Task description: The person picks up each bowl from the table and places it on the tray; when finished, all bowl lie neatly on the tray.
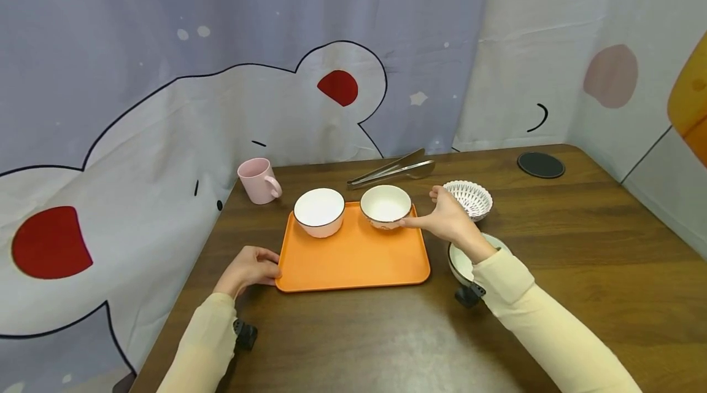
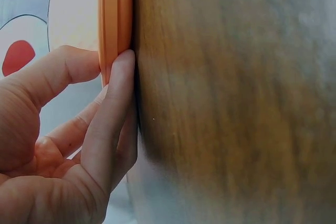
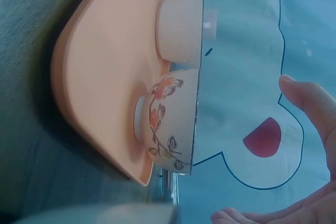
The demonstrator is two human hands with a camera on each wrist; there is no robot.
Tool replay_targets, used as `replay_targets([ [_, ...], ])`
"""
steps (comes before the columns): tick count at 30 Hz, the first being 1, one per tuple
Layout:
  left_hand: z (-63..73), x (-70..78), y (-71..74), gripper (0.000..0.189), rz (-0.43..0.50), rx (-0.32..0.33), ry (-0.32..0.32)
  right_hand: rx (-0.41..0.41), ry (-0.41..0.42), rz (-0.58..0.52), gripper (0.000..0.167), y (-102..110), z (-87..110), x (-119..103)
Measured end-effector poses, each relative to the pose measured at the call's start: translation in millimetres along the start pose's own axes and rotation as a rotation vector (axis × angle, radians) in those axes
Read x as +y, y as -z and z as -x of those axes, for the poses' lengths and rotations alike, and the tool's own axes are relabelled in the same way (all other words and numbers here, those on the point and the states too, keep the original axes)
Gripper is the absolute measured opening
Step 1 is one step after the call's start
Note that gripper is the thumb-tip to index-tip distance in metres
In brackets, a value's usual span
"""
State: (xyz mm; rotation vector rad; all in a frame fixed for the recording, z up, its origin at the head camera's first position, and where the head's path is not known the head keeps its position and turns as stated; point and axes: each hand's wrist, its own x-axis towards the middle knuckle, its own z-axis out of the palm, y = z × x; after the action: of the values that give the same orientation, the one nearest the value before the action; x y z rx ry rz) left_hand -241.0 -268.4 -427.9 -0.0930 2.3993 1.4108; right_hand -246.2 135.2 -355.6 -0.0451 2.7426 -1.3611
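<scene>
An orange tray (image 1: 353, 258) lies on the table, with a white and pink bowl (image 1: 319, 212) at its back left. The floral bowl (image 3: 170, 121) stands at the tray's back right corner. At the tray's left front corner my left hand (image 1: 253, 270) pinches the rim; in the left wrist view the thumb is on the rim and the fingers (image 2: 113, 98) reach under it. Beside the floral bowl is my right hand (image 1: 444, 218), thumb and fingers spread wide. The right wrist view shows a gap between that hand and the bowl.
A pink mug (image 1: 258, 181) and metal tongs (image 1: 392, 169) stand behind the tray. To the right are a white woven basket (image 1: 472, 196), another bowl (image 1: 459, 263) partly hidden by my right forearm, and a black round coaster (image 1: 541, 164). A patterned curtain (image 1: 331, 12) borders the table.
</scene>
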Motion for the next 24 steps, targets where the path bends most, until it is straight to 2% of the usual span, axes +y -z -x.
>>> replay_targets([
  [7,1.3,0.6,-0.2,0.043,0.000,0.002,-0.010,0.015,0.025,0.046,0.103,8.6,12.8,4.8],
  [13,2.8,0.7,-1.5,0.043,-0.001,0.007,0.000,0.021,0.054,0.087,0.111,14.1,21.4,12.2],
  [18,3.0,0.6,-1.8,0.042,0.001,0.007,-0.006,0.032,0.054,0.160,0.111,18.5,29.2,20.5],
  [24,2.0,1.6,-1.3,0.043,0.000,0.003,-0.006,0.005,0.037,0.174,0.111,27.2,39.4,27.6],
])
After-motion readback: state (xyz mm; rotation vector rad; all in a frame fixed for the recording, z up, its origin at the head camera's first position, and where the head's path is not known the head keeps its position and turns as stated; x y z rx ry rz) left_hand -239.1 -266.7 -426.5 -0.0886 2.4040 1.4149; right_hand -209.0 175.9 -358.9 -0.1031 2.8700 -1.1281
